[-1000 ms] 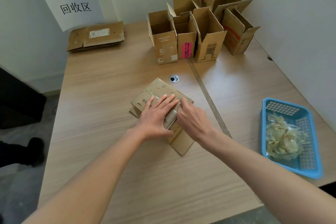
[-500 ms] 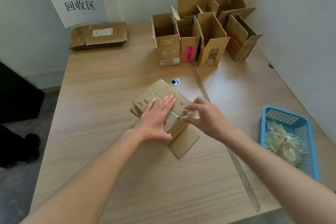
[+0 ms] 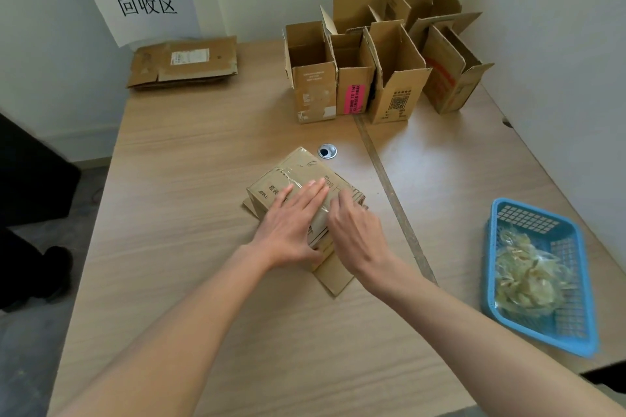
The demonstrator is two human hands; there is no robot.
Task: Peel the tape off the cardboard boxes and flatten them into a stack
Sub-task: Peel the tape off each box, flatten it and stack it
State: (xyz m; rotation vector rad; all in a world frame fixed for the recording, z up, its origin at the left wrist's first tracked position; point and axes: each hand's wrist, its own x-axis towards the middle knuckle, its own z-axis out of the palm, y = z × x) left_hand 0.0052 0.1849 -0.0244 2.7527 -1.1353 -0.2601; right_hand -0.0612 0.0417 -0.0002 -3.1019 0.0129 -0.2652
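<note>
Light wood-grain table (image 3: 189, 159) fills most of frame, white walls behind, a metal strip (image 3: 389, 193) running down its right half. White paper sign with black characters (image 3: 142, 5) on wall upper left. Cluster of open brown cardboard boxes (image 3: 372, 68) upper centre-right, upright, one with a pink label. Blue plastic basket (image 3: 538, 276) lower right, holding crumpled clear tape (image 3: 521, 276). Flattened brown cardboard stack (image 3: 184, 61) upper left under the sign. Centre: taped brown cardboard box (image 3: 291, 173), partly squashed, lying on the table, glossy tape across its top. My left hand (image 3: 288, 227) lies flat on it, fingers straight and close together. My right hand (image 3: 355, 230) touches the box's right side, fingertips curled at the tape edge; can't tell if pinching. Small round metal grommet (image 3: 327, 151) just beyond the box.
</note>
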